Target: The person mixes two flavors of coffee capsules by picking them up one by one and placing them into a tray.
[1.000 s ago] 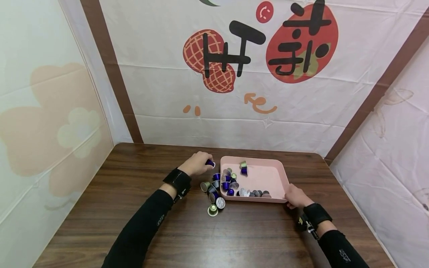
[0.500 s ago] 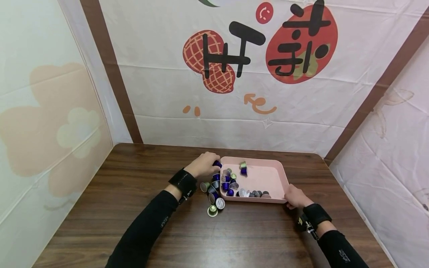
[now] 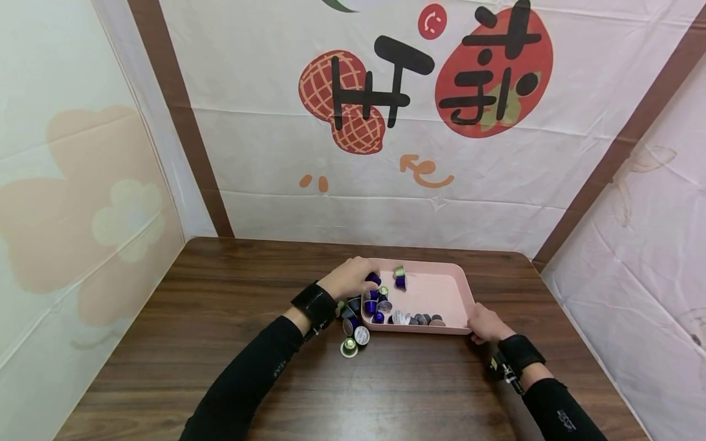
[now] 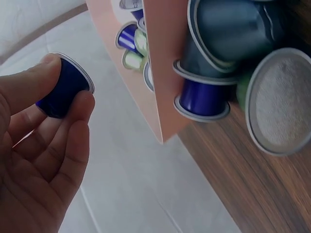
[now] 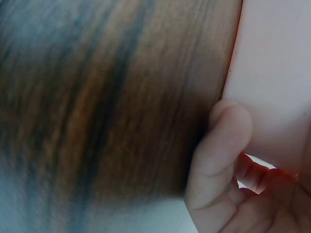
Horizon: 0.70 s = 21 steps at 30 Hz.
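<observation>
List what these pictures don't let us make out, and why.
Head: some loose capsules, partly hidden by the left hand.
Head: markings on white-lidded capsule, too small.
Left wrist: lid face of held blue capsule, turned away.
Right wrist: most of the pink tray, cut off by edges.

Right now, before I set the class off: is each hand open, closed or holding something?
Left hand: holding a dark blue capsule, pinched between thumb and fingers.
Right hand: holding the pink tray at its near right corner.

Soft glare on the tabletop (image 3: 408,383)
</observation>
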Motion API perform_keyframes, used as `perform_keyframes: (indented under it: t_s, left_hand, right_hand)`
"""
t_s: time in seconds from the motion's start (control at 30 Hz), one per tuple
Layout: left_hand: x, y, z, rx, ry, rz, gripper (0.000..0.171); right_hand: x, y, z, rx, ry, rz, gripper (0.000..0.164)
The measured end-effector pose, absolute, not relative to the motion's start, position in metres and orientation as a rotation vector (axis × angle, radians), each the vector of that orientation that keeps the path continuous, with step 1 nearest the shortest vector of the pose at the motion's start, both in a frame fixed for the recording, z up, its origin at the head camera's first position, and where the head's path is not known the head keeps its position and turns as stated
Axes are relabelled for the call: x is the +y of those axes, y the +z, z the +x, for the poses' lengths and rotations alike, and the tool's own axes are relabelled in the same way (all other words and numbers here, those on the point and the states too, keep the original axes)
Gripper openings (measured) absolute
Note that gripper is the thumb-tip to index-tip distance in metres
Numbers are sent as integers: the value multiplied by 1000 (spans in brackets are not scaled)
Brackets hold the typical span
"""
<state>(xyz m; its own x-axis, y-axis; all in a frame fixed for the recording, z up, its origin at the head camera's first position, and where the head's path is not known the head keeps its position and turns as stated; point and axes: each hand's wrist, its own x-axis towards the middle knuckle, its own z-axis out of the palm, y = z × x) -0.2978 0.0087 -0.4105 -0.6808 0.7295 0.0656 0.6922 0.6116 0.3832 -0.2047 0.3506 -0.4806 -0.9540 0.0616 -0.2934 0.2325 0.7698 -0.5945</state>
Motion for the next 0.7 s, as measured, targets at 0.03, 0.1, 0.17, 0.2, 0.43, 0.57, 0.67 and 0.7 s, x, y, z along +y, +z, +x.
perform_keyframes:
  t_s: [0.03,0.1,0.17,0.2,0.43,0.57,0.67,0.7]
  left_hand:
    - [10,-410,-297,2730,565,1216,12]
    - [14,-410,-295,2731,529,1224,14]
    - [17,-411,-294,2734,520,1222,14]
    - [18,-411,-293,2743,509,1224,14]
    - [32,-412,-292,2736,462,1357,34]
    - [43,-411,-292,2776,308,1426,20]
    - [51,-410,-291,2773,263,1392,14]
    - [53,-410,-291,2762,266,1384,14]
  right_hand:
    - [351,-481,-205,2710,-961,229,40]
    - [351,-480,-204,2711,-968,222,40]
    - [350,-480,-204,2711,-975,221,40]
    - [350,-480,-204,2712,-976,219,40]
    - [350,-481,-202,2721,-971,211,37]
    - [351,-480,-203,2725,-968,206,36]
    - [351,-480,-204,2720,-963,214,37]
    - [350,-479,-204,2716,-961,216,37]
